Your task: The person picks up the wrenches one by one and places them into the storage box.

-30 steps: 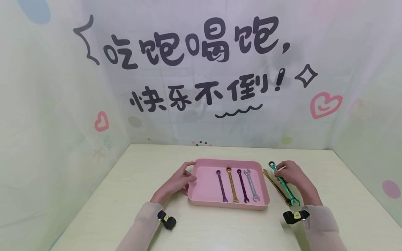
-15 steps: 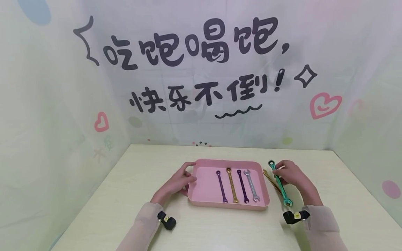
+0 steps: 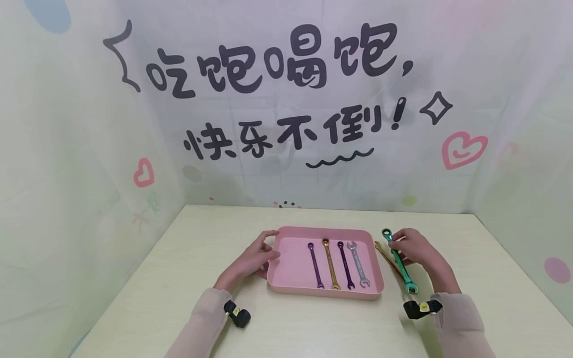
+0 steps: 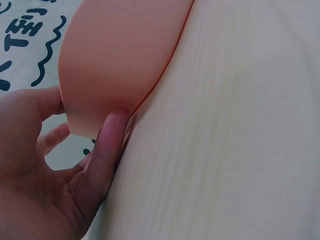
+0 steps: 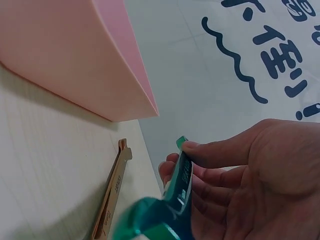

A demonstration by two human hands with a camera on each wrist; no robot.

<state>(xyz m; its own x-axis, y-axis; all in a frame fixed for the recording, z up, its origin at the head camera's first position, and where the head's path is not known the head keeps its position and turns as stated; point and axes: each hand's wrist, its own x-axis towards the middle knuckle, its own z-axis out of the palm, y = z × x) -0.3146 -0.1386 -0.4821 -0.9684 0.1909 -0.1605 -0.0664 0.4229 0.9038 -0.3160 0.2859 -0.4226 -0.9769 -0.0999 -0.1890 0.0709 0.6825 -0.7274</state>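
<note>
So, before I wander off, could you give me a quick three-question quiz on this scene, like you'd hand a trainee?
1. How many wrenches lie inside the pink tray?
2. True or false: in the head view, the silver double open-end wrench is the rightmost one inside the tray.
3. What does the right hand hold?
a) a purple wrench
b) a green ratcheting combination wrench
c) the tray's rim

Key: 1. four; 2. true; 3. b

Green wrench (image 5: 179, 192) — end blurred, cropped; outer gold wrench (image 3: 387, 257), part-hidden
</note>
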